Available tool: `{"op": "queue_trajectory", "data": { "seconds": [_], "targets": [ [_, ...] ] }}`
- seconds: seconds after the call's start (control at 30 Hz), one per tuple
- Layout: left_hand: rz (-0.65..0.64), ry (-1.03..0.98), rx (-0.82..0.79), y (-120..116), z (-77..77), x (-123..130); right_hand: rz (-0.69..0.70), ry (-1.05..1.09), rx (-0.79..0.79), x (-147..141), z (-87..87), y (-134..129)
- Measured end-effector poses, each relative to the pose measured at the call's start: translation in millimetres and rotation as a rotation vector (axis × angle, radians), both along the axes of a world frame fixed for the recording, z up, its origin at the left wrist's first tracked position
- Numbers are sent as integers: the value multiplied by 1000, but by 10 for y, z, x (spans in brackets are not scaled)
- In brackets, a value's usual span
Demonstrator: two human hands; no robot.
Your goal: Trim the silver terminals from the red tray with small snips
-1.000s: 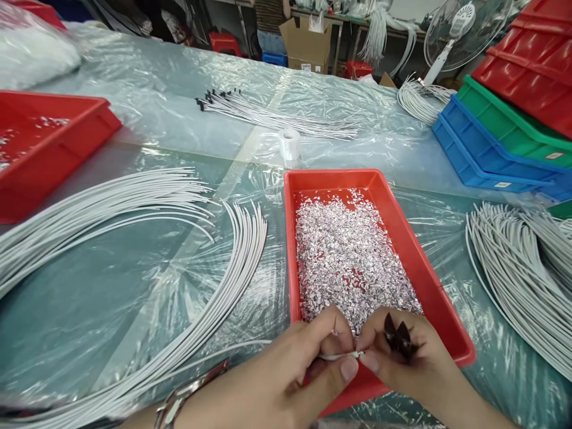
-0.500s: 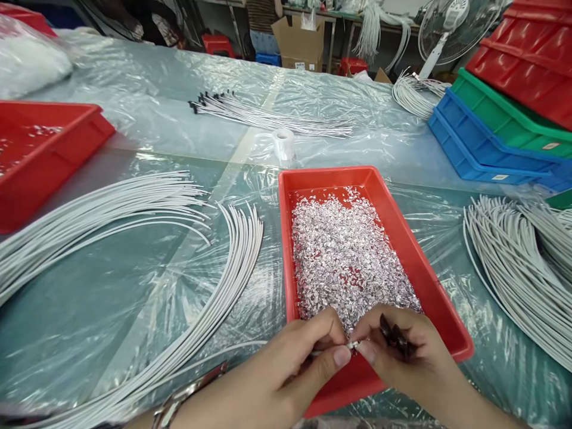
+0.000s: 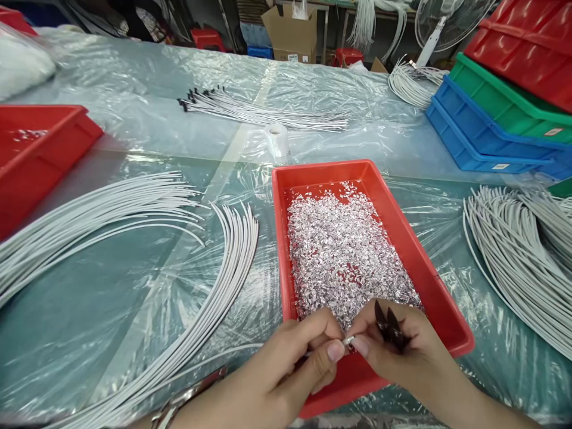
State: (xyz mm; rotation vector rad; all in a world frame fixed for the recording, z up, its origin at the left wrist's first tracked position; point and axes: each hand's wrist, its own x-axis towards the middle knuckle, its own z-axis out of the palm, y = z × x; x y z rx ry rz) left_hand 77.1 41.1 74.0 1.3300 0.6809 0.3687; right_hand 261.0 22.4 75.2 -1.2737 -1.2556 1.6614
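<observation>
Left hand (image 3: 295,360) is clamped on a white cable (image 3: 348,340), its thumb and forefinger pressed together just behind the tip. Right hand (image 3: 404,357) meets it there, thumb and forefinger touching the small metal piece on that tip, while its other fingers curl around a dark pointed tool (image 3: 394,328). The cable's tip sits between the two hands, above the near end of a red tray (image 3: 411,250); its length trails off to the left of the left hand. A metal band (image 3: 196,388) circles the left wrist.

Just ahead of both hands, shiny metal bits (image 3: 348,250) cover most of the tray's floor. Left of the left hand, a curved bunch of white cables (image 3: 218,298) lies on the plastic-covered desk (image 3: 116,286), and a second bunch (image 3: 107,208) fans out past it. Well to the right of the right hand is a thick coil of cables (image 3: 513,256). Farther ahead, beyond the tray, stand a clear roll (image 3: 277,143) and, behind it, a row of black-ended cables (image 3: 259,113). Stacked bins (image 3: 496,95) rise ahead and to the right.
</observation>
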Motion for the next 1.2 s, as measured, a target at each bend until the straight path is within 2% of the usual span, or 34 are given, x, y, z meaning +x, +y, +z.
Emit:
{"op": "queue_trajectory", "data": {
  "seconds": [0.13, 0.5, 0.7, 0.93, 1.2],
  "targets": [
    [11, 25, -3, -21, -24, -5, -34, 50, -82, 3, -30, -24],
    [-3, 84, 42, -26, -25, -18, -19, 42, -110, 16, 14, -7],
    [16, 105, 47, -29, -21, -8, 38, 68, -111, 22, 19, 32],
    [98, 53, 5, -58, -15, 20, 66, 65, -101, 11, 15, 26],
    [32, 98, 102, -22, 0, -2, 80, 40, -116, 12, 33, 25]
  ]
}}
